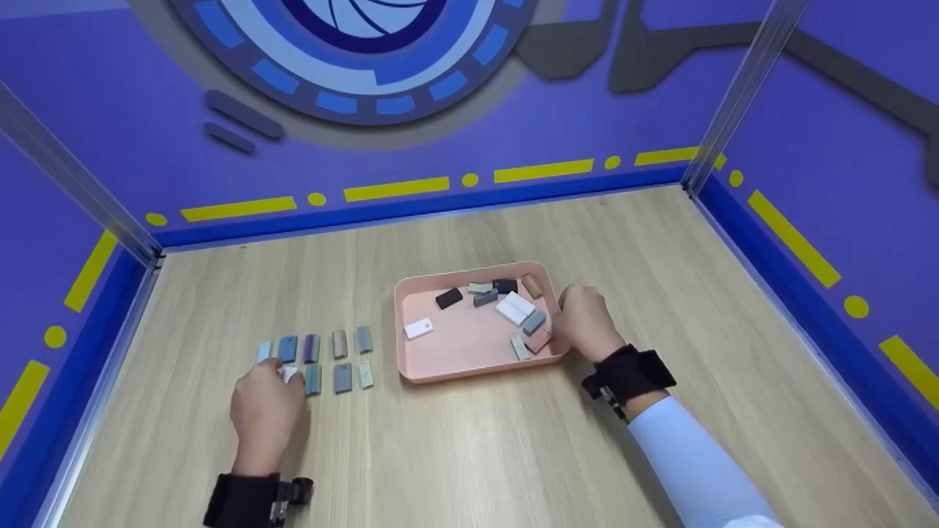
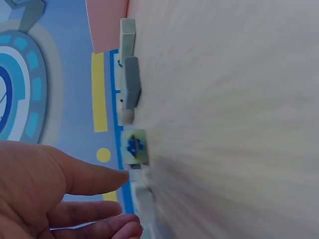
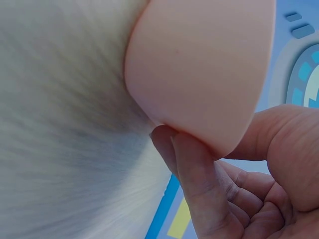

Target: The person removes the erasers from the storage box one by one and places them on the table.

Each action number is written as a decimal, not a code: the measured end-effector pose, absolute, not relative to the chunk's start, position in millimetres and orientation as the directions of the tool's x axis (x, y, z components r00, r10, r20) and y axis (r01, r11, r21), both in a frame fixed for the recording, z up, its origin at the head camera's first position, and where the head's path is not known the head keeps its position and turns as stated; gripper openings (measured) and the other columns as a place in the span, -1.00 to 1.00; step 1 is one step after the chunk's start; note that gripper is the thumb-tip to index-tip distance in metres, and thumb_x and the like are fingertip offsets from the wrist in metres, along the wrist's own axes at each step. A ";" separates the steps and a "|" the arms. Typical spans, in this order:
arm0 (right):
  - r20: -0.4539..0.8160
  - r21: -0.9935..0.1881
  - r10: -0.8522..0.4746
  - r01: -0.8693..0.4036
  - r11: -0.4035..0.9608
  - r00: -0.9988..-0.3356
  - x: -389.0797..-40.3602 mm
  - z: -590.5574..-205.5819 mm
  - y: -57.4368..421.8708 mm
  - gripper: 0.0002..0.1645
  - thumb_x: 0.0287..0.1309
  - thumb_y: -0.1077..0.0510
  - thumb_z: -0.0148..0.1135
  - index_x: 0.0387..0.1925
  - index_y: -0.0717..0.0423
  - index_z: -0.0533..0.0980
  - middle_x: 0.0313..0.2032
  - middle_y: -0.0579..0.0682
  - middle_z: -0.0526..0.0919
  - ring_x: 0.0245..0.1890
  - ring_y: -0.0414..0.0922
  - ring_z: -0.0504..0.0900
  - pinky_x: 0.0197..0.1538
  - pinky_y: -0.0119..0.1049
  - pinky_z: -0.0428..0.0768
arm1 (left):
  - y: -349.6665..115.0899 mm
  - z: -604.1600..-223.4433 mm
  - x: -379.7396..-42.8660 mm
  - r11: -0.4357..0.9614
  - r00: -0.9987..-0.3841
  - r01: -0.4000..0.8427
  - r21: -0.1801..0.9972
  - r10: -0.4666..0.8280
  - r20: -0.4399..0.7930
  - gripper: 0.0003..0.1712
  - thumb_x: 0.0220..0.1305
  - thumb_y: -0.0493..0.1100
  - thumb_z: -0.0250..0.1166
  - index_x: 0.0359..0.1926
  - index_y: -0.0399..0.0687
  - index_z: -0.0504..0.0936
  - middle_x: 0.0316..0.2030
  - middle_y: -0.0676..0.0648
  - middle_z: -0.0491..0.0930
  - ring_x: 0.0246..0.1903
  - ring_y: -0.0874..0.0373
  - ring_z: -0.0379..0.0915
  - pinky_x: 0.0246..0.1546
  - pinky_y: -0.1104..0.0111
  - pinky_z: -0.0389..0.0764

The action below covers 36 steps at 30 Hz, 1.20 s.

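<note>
My left hand [image 1: 268, 411] is at the near left end of two short rows of small tiles. Its thumb and fingers pinch a white tile [image 1: 288, 373], partly covered by the fingers. Beside that tile stands a teal tile [image 1: 313, 380], with a blue tile [image 1: 287, 349] behind. In the left wrist view, a greenish tile [image 2: 134, 147] with a dark blue mark shows just past the thumb. My right hand [image 1: 587, 323] grips the right side of a shallow pink tray [image 1: 455, 367], thumb and fingers on either side of its wall [image 3: 199, 74].
Inside the tray lie several loose tiles, including a black tile [image 1: 449, 298], a white tile [image 1: 419, 328] and a brown tile [image 1: 532, 286]. A grey-blue tile [image 1: 342, 378] and a pale green tile [image 1: 366, 375] lie between left hand and tray. Blue-purple panels [image 1: 411, 165] enclose the wooden table [image 1: 469, 455].
</note>
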State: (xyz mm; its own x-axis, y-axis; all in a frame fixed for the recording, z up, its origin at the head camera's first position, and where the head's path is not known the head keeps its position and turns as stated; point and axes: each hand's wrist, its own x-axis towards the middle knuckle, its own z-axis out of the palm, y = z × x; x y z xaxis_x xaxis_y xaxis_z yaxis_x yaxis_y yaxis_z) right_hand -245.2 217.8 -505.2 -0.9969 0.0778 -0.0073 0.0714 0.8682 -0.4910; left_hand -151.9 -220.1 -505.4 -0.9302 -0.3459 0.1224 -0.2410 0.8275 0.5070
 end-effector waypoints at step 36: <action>-0.045 -0.522 0.100 0.109 0.846 -0.994 -246.1 -506.9 217.4 -0.70 -0.18 0.36 0.12 -0.83 0.05 0.33 -0.74 -0.13 0.24 -0.70 -0.17 0.18 -0.68 -0.32 0.13 | -22.4 -491.9 -261.6 0.897 -0.985 0.172 0.407 0.154 0.077 -0.47 0.12 -0.02 0.31 0.08 -0.17 0.49 0.02 -0.22 0.48 0.06 -0.08 0.37 0.06 0.14 0.43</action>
